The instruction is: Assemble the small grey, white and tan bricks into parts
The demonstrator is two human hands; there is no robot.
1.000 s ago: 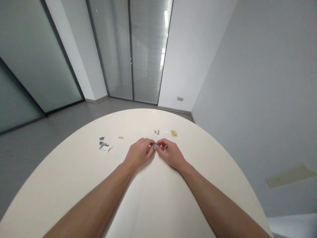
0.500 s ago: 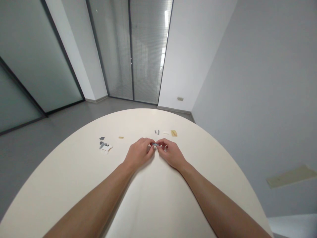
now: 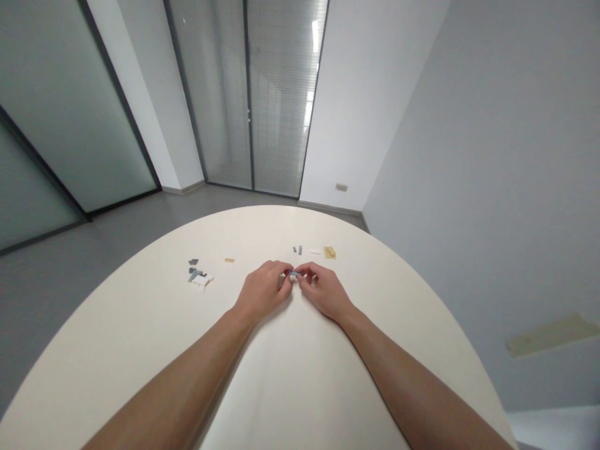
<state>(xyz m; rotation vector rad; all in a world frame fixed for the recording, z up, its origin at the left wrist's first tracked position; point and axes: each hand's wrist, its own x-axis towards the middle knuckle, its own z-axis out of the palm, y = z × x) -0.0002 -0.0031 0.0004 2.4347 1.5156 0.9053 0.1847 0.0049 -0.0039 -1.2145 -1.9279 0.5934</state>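
Between the fingertips of both hands is a small blue-grey piece (image 3: 294, 273), mostly covered by the fingers, so its exact kind does not show. My left hand (image 3: 268, 286) pinches its left end with thumb and fingers. From the other side my right hand (image 3: 324, 287) pinches the right end. Just beyond the hands lie two small grey pieces (image 3: 300, 250), a thin white strip (image 3: 315, 252) and a flat tan-yellow piece (image 3: 330, 252).
A round white table (image 3: 290, 387) carries everything. To the left lies a loose cluster of grey and white pieces (image 3: 201, 280), with dark grey pieces (image 3: 193, 262) behind it. A narrow yellow strip (image 3: 229, 260) sits nearby. Glass partitions (image 3: 276, 94) and walls stand beyond.
Both hands stay in nearly the same place, still pinching the small piece. The fingertips have shifted only very slightly; the loose pieces have not moved.
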